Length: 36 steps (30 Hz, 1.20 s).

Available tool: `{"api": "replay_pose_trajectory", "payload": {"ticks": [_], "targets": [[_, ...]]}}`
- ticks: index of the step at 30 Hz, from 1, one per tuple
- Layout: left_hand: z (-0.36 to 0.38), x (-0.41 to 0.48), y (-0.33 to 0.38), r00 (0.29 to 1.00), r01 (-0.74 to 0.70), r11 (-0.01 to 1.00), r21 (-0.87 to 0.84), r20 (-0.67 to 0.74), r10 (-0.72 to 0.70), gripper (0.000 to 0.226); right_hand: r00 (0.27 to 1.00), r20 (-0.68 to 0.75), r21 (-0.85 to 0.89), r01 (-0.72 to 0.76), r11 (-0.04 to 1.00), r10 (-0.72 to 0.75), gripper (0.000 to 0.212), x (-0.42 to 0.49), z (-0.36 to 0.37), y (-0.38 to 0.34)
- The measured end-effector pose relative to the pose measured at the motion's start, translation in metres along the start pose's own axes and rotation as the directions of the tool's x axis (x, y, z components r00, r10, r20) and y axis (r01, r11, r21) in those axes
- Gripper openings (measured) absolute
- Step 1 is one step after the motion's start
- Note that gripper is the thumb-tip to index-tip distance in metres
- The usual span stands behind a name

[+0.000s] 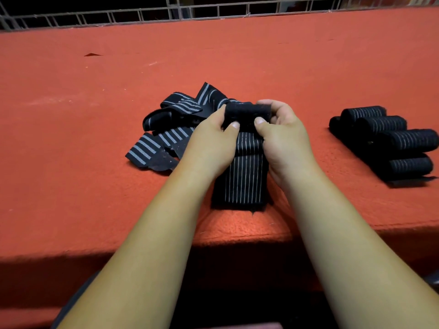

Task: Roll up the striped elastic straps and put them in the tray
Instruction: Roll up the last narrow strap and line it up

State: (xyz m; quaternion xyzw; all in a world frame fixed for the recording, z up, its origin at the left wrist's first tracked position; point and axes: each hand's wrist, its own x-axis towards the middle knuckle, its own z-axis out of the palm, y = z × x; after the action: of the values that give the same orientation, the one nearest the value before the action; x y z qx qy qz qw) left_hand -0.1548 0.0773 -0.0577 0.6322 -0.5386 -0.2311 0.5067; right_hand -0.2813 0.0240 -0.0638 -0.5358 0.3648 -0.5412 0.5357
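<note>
A black elastic strap with thin white stripes lies flat on the red table, running from the front edge away from me. Its far end is curled into a small roll. My left hand and my right hand grip that roll from either side, thumbs on its near face and fingers curled over the top. A loose heap of unrolled striped straps lies just left of and behind my hands. At the right, several rolled straps sit side by side on a dark tray whose edge barely shows.
The red felt-covered table stretches wide on all sides. A metal wire rail runs along its far edge. The table's front edge drops off just below the strap's near end.
</note>
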Motion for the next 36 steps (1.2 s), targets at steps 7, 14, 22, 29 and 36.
{"api": "replay_pose_trajectory", "payload": {"ticks": [7,14,22,29,36], "targets": [[-0.006,0.0,0.0,0.987,0.143,0.984,-0.102,0.083,-0.135,0.032,0.999,0.027,0.067,0.022,0.997,-0.024,0.041,0.003,-0.006,0.001],[-0.011,-0.001,-0.004,0.963,0.218,0.946,-0.241,0.211,-0.168,0.028,0.997,0.053,0.096,0.053,0.994,-0.058,0.043,0.005,-0.01,0.002],[-0.01,0.0,0.002,0.982,0.157,0.959,-0.238,0.144,-0.126,0.043,0.999,0.047,0.11,0.015,0.994,-0.02,0.043,0.008,-0.013,0.002],[-0.007,-0.003,0.009,0.995,0.081,0.973,-0.217,0.069,-0.068,0.027,0.997,0.069,0.034,-0.019,0.999,0.017,0.047,0.004,-0.007,-0.001],[-0.004,-0.004,0.009,0.989,0.14,0.96,-0.244,-0.006,-0.145,0.058,0.997,0.075,-0.009,-0.006,1.0,0.007,0.056,0.0,-0.004,0.001]]}}
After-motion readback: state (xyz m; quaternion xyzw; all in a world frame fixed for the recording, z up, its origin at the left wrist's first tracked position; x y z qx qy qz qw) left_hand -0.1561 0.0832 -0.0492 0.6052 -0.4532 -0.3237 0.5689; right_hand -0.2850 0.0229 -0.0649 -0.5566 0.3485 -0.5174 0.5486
